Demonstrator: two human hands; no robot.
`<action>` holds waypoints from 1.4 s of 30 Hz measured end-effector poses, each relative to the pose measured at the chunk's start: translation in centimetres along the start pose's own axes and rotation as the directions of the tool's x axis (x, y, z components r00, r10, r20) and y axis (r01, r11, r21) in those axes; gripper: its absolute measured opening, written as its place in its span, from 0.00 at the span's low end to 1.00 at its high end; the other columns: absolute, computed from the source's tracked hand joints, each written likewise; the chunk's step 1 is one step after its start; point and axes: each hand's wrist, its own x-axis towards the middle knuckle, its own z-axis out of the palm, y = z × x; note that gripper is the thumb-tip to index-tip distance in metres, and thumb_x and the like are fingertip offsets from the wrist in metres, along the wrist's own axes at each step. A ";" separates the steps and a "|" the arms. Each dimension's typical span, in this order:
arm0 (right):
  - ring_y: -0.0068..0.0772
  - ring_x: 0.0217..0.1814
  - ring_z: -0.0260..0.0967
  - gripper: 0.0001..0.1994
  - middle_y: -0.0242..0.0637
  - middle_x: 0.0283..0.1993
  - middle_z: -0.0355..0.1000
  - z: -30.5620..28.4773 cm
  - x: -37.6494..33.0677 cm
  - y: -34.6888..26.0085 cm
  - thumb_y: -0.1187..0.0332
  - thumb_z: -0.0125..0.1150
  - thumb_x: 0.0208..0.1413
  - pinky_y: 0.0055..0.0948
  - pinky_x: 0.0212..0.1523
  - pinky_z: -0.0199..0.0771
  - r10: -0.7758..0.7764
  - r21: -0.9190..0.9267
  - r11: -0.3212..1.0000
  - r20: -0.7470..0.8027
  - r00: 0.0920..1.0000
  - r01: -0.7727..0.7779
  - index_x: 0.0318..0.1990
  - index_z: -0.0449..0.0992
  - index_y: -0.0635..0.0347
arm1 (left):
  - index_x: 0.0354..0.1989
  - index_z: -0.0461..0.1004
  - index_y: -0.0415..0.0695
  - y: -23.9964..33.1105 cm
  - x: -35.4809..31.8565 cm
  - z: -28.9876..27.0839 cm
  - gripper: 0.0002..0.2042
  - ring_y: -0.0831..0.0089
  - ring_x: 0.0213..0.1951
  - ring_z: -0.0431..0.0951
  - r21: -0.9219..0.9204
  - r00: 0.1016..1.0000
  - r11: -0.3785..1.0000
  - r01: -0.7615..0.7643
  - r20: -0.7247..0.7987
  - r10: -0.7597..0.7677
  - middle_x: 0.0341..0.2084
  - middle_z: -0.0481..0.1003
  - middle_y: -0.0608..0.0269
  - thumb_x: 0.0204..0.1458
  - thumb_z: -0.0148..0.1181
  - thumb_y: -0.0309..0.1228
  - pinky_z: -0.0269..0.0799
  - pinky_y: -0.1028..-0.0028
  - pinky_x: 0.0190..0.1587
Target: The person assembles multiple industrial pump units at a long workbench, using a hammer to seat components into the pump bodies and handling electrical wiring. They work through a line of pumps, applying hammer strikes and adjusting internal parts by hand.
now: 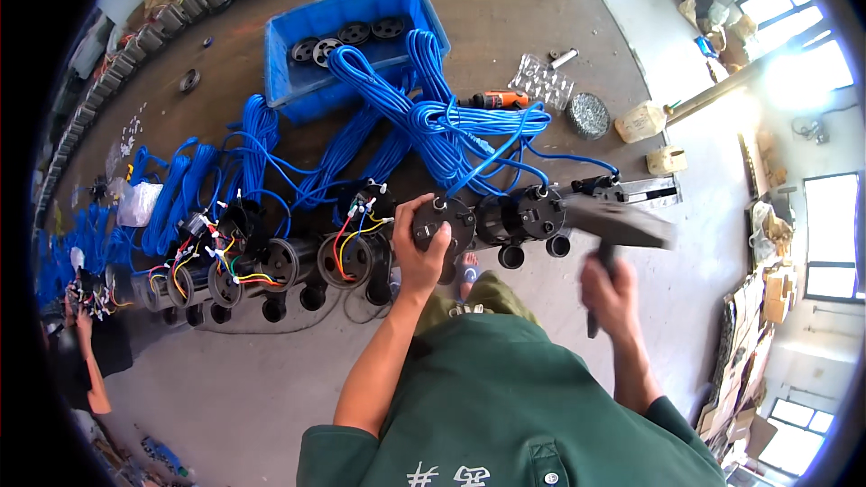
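Observation:
My left hand (418,257) is wrapped round the rim of a round black end cap (458,224) at the table's near edge, its thumb on the front face. A blue cable runs out of the cap's top. In my right hand (612,293) is a hammer (631,224), gripped by its dark handle and slightly blurred. The hammer's head is to the right of a second black end cap (541,213), which is fitted on a cylindrical housing. Left of my left hand lie open motor housings (345,260) with red, yellow and green wires showing.
Coiled blue cables (442,140) lie across the table behind the caps. Beyond them stands a blue bin (293,95) with round black parts. An orange-handled tool (502,100), a bowl of small metal pieces (588,115) and a plastic jug (641,123) are at right. Another person's arm (88,356) is at far left.

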 end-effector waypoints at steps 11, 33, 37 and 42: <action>0.53 0.26 0.70 0.12 0.53 0.26 0.74 7.7 2.0 -1.8 0.64 0.64 0.63 0.44 0.31 0.69 -0.212 -0.665 0.641 0.325 0.922 0.382 0.40 0.75 0.67 | 0.51 0.76 0.37 0.5 -0.2 0.0 0.19 0.65 0.44 0.76 0.169 0.979 0.966 -0.195 -0.031 0.203 0.43 0.73 0.56 0.50 0.66 0.30 0.71 0.70 0.50; 0.22 0.26 0.65 0.17 0.31 0.23 0.69 10.0 2.1 -7.6 0.57 0.59 0.68 0.29 0.27 0.65 -0.040 -0.567 0.719 0.542 0.839 0.401 0.37 0.74 0.64 | 0.58 0.68 0.42 -0.8 -1.6 -2.3 0.47 0.48 0.51 0.77 0.227 0.942 0.916 -0.330 0.025 0.334 0.51 0.72 0.50 0.24 0.86 0.41 0.75 0.58 0.56; 0.11 0.20 0.53 0.18 0.20 0.20 0.60 7.1 0.5 -9.5 0.54 0.54 0.71 0.18 0.19 0.52 -0.258 -0.288 0.873 0.413 0.873 0.394 0.31 0.70 0.55 | 0.57 0.67 0.42 -1.0 -1.1 -2.0 0.47 0.48 0.52 0.76 0.233 0.937 0.909 -0.345 0.028 0.348 0.51 0.71 0.50 0.24 0.86 0.41 0.75 0.58 0.56; 0.41 0.24 0.69 0.16 0.53 0.25 0.72 5.7 4.9 1.7 0.60 0.61 0.66 0.45 0.29 0.69 -0.238 -0.719 0.576 0.306 0.922 0.388 0.38 0.74 0.68 | 0.58 0.67 0.42 -0.2 -0.8 -1.6 0.46 0.52 0.53 0.75 0.185 0.950 0.933 -0.308 0.020 0.310 0.51 0.70 0.52 0.27 0.86 0.40 0.72 0.60 0.57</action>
